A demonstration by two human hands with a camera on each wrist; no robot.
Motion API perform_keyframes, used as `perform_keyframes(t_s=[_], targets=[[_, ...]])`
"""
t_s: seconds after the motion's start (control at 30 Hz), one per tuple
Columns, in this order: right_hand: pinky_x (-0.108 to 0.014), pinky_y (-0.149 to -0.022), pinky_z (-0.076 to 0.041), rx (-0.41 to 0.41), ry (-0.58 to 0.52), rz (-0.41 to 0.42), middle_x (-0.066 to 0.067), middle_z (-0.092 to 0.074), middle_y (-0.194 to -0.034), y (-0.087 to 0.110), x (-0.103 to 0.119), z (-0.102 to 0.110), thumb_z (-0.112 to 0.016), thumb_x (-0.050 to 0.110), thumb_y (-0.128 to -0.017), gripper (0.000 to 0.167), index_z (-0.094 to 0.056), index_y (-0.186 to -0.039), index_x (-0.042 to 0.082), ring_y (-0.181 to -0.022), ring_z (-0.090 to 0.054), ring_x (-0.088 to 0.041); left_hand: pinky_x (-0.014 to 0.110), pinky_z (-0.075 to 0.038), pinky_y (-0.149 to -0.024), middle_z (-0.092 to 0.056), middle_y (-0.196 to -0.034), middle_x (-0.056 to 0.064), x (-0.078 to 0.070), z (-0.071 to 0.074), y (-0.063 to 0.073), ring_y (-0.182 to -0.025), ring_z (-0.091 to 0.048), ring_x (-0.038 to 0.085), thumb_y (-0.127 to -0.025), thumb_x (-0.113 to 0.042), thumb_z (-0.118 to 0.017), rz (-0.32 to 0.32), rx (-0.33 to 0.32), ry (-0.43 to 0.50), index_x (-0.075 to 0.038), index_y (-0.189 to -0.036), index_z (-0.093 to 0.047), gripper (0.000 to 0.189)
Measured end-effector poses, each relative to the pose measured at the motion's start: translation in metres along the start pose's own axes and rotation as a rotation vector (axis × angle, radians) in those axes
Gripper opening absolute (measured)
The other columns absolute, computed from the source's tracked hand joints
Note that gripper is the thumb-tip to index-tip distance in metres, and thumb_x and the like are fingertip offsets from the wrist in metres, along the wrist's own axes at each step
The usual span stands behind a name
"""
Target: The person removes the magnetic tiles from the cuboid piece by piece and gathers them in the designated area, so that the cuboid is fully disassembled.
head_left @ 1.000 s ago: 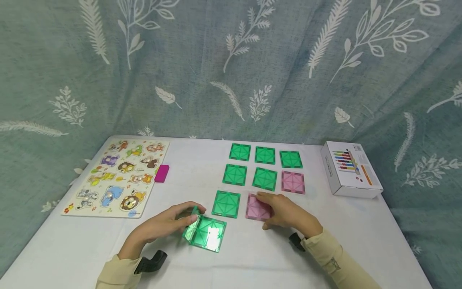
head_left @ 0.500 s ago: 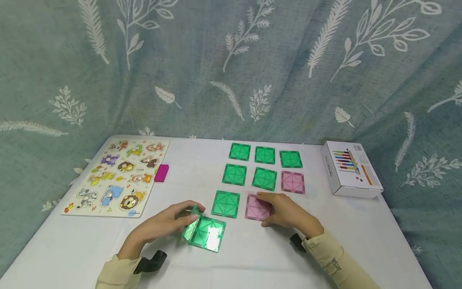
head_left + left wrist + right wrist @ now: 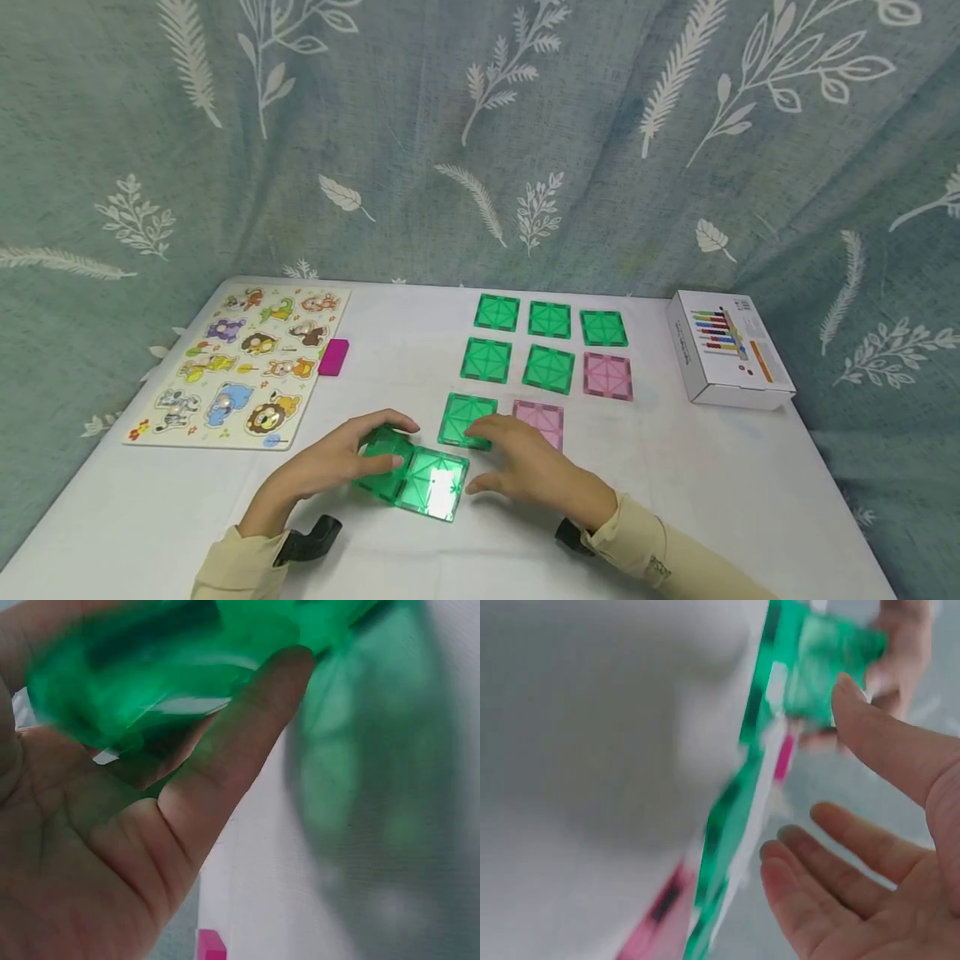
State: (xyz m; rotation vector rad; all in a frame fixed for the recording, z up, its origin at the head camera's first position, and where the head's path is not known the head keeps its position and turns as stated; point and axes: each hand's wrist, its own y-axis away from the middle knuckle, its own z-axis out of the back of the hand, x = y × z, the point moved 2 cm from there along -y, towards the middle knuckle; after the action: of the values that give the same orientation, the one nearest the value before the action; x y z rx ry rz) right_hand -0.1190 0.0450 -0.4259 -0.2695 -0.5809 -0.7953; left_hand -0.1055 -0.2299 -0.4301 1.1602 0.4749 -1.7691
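My left hand (image 3: 326, 467) grips a see-through green square magnetic tile (image 3: 385, 468) between thumb and fingers, tilted up off the table. Its right edge meets a second green magnetic tile (image 3: 432, 490) lying flat. Blurred green plastic (image 3: 165, 675) lies across the fingers in the left wrist view. Just right of the flat tile hovers my right hand (image 3: 540, 468), thumb and fingers apart and nothing between them in the right wrist view. Its fingertips overlap another green tile (image 3: 459, 417) in the head view; contact cannot be told. A pink tile (image 3: 546, 417) lies partly behind that hand.
Several more green tiles (image 3: 497, 312) and one pink tile (image 3: 608, 377) lie in rows farther back. An animal puzzle board (image 3: 296, 408) is at the left, beside a magenta block (image 3: 333, 357). At the right stands a white box (image 3: 731, 392). A patterned curtain (image 3: 420, 225) hangs behind.
My right hand has left the pink tile and moved left towards the green tiles. The tile in my left hand has leaned over to the left, away from the flat one.
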Motion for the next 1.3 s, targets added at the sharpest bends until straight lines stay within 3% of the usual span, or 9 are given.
perform_keyframes(t_s=[0.23, 0.5, 0.73, 0.9, 1.03, 1.3], targets=[[-0.032, -0.106, -0.050, 0.056, 0.111, 0.105, -0.004, -0.065, -0.130, -0.009, 0.021, -0.026, -0.088, 0.040, -0.075, 0.068, -0.064, -0.130, 0.008, -0.124, -0.060, -0.019, 0.070, -0.030, -0.113, -0.060, -0.138, 0.009, 0.003, -0.002, 0.002, -0.140, -0.041, 0.042, -0.087, -0.024, -0.077, 0.032, 0.016, -0.013, -0.015, -0.132, -0.059, 0.049], [-0.027, -0.101, -0.053, 0.069, 0.226, 0.075, -0.009, -0.054, -0.141, -0.010, 0.028, -0.044, -0.085, 0.058, -0.070, 0.095, -0.051, -0.143, 0.008, -0.126, -0.055, -0.019, 0.067, -0.033, -0.113, -0.055, -0.144, 0.006, -0.003, -0.005, 0.004, -0.139, -0.044, 0.038, -0.073, -0.025, -0.089, 0.065, -0.011, -0.131, -0.021, -0.138, -0.054, 0.074], [-0.025, -0.101, -0.052, 0.079, 0.271, 0.075, -0.007, -0.057, -0.137, -0.010, 0.031, -0.043, -0.084, 0.053, -0.075, 0.087, -0.053, -0.142, 0.007, -0.123, -0.057, -0.017, 0.062, -0.042, -0.107, -0.047, -0.146, 0.008, -0.012, -0.008, 0.009, -0.135, -0.045, 0.036, -0.061, -0.020, -0.096, 0.107, 0.014, -0.292, -0.021, -0.136, -0.054, 0.087], [-0.026, -0.103, -0.051, 0.088, 0.266, 0.066, -0.005, -0.059, -0.136, -0.010, 0.029, -0.039, -0.086, 0.050, -0.075, 0.083, -0.055, -0.140, 0.008, -0.124, -0.058, -0.017, 0.061, -0.048, -0.102, -0.047, -0.143, 0.007, -0.015, -0.013, 0.012, -0.132, -0.048, 0.035, -0.054, -0.012, -0.099, 0.141, -0.023, -0.403, -0.024, -0.132, -0.058, 0.089], [-0.026, -0.103, -0.051, 0.093, 0.244, 0.066, -0.004, -0.060, -0.134, -0.008, 0.026, -0.035, -0.088, 0.047, -0.074, 0.081, -0.056, -0.138, 0.009, -0.123, -0.058, -0.017, 0.058, -0.049, -0.101, -0.049, -0.139, 0.005, -0.016, -0.017, 0.012, -0.129, -0.049, 0.033, -0.052, -0.009, -0.099, 0.119, -0.067, -0.441, -0.024, -0.127, -0.060, 0.086], [-0.024, -0.098, -0.052, 0.086, 0.220, 0.057, -0.002, -0.061, -0.130, 0.005, 0.017, -0.026, -0.089, 0.038, -0.073, 0.077, -0.057, -0.137, 0.009, -0.118, -0.057, -0.014, 0.050, -0.049, -0.104, -0.060, -0.127, -0.006, -0.021, -0.029, 0.007, -0.120, -0.051, 0.019, -0.055, -0.025, -0.099, 0.025, -0.084, -0.494, -0.019, -0.131, -0.060, 0.085]])
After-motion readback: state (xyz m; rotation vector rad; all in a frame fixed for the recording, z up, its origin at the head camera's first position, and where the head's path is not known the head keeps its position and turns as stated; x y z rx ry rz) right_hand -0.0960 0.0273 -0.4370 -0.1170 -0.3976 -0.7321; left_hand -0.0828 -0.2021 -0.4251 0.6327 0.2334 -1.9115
